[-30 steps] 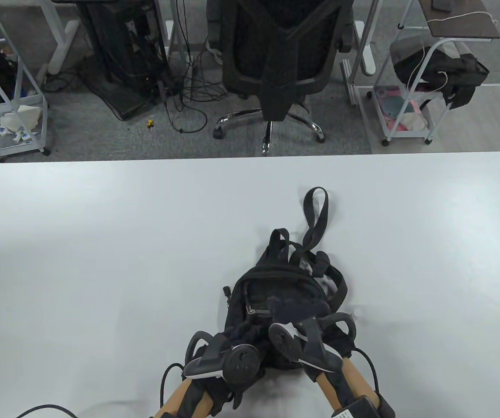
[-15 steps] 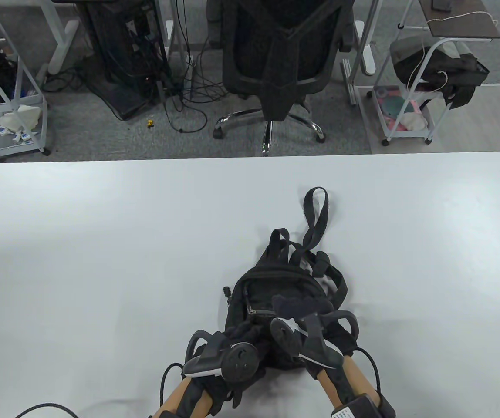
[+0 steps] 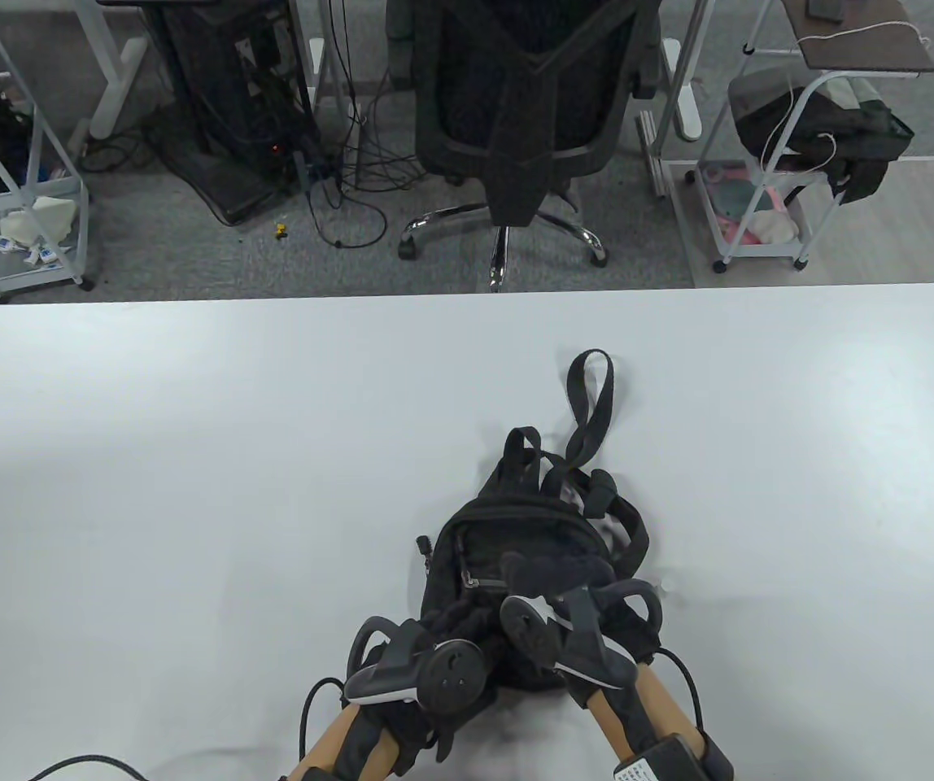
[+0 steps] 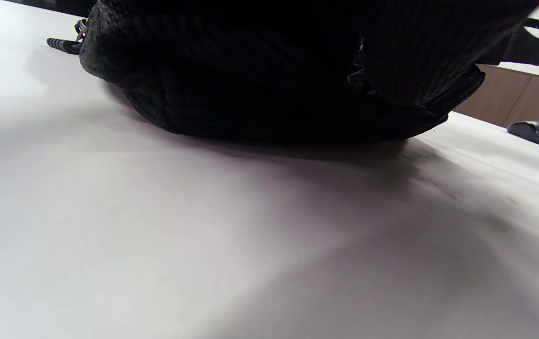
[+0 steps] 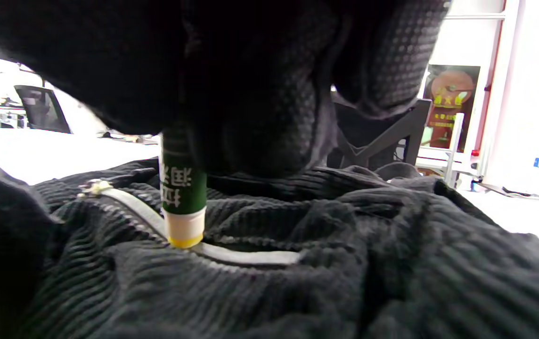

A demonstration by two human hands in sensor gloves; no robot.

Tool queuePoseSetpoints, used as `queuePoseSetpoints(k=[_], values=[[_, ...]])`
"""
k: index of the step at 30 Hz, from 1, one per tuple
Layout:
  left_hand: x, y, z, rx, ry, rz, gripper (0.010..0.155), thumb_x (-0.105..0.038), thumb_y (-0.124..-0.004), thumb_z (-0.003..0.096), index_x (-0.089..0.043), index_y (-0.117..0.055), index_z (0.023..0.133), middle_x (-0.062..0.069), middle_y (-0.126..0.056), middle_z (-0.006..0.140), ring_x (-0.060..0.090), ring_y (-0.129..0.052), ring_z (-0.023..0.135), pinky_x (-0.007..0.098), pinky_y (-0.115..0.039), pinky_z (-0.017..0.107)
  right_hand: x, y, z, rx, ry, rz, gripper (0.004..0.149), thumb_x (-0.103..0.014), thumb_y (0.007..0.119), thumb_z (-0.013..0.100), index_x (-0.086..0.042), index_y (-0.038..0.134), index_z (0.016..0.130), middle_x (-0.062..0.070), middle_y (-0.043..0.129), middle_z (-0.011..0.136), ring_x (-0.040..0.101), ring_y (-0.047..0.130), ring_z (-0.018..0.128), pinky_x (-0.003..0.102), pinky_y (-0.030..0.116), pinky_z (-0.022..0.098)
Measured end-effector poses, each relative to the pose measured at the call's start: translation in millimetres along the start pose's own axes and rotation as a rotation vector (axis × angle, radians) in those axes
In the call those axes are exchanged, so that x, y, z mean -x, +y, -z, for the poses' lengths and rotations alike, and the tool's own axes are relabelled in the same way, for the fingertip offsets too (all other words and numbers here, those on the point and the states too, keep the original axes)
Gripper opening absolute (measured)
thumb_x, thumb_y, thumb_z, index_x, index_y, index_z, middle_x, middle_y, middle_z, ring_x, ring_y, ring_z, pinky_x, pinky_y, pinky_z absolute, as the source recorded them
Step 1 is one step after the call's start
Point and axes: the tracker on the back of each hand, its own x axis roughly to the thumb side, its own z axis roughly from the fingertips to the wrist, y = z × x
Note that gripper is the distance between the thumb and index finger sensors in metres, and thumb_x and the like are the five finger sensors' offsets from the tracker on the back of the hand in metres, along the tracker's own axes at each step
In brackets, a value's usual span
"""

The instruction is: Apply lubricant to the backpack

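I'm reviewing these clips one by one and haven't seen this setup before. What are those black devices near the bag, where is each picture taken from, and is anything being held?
No robot here: these are a person's two gloved hands, each with a tracker strapped to its back. The table view looks down from above: left hand, right hand, both at a black backpack lying on the white table. The other two pictures come from cameras on each wrist. The left wrist view shows the backpack's underside against the table, plus a computer mouse farther off. In the right wrist view, the right hand grips a green lubricant stick, its yellow tip pressed on the backpack's zipper. What the left hand's fingers do is hidden.
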Motion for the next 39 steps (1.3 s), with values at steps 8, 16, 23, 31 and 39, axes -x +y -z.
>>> queuePoseSetpoints(k=[8,16,23,31,39], values=[[-2.4,0.2,0.3,0.013,0.004,0.019,0.064,-0.050,-0.081,0.0458,-0.016,-0.080,0.099,0.015,-0.068,0.110,0.042,-0.069,0.102,0.057,-0.065,0.070,-5.7,-0.7,-1.6,0.038,-0.004,-0.024,0.042,-0.046,0.092,0.044,-0.040,0.085,0.085,-0.006,0.102,0.070,0.012,0.111,0.048,0.042,0.087,0.053],[2.7,1.2,0.9,0.007,0.016,-0.046,0.062,-0.051,-0.081,0.0458,-0.017,-0.083,0.097,0.013,-0.070,0.109,0.040,-0.070,0.102,0.057,-0.065,0.071,-8.4,3.6,-0.9,0.047,-0.014,0.059,0.042,-0.046,0.091,0.044,-0.042,0.083,0.086,-0.007,0.101,0.072,0.010,0.112,0.050,0.041,0.088,0.055],[4.7,0.7,0.0,0.022,0.006,-0.058,0.063,-0.051,-0.081,0.0459,-0.017,-0.081,0.099,0.013,-0.068,0.110,0.040,-0.068,0.103,0.057,-0.063,0.071,-7.7,3.4,0.3,0.042,-0.009,-0.012,0.041,-0.046,0.092,0.044,-0.041,0.084,0.085,-0.007,0.101,0.071,0.011,0.111,0.048,0.041,0.087,0.054],[8.1,0.5,-1.0,0.024,-0.001,-0.090,0.064,-0.051,-0.081,0.0459,-0.016,-0.081,0.099,0.012,-0.067,0.110,0.039,-0.066,0.103,0.057,-0.062,0.071,-18.6,2.0,-1.6,0.084,-0.027,0.074,0.042,-0.046,0.091,0.045,-0.042,0.082,0.086,-0.007,0.101,0.072,0.010,0.112,0.050,0.040,0.088,0.055],[7.6,0.1,-0.9,0.023,-0.001,-0.085,0.064,-0.052,-0.080,0.0458,-0.016,-0.081,0.099,0.012,-0.067,0.110,0.039,-0.066,0.103,0.057,-0.062,0.071,-21.5,3.9,-2.2,0.094,-0.035,-0.012,0.042,-0.047,0.091,0.045,-0.041,0.083,0.086,-0.006,0.101,0.070,0.009,0.111,0.048,0.040,0.088,0.055]])
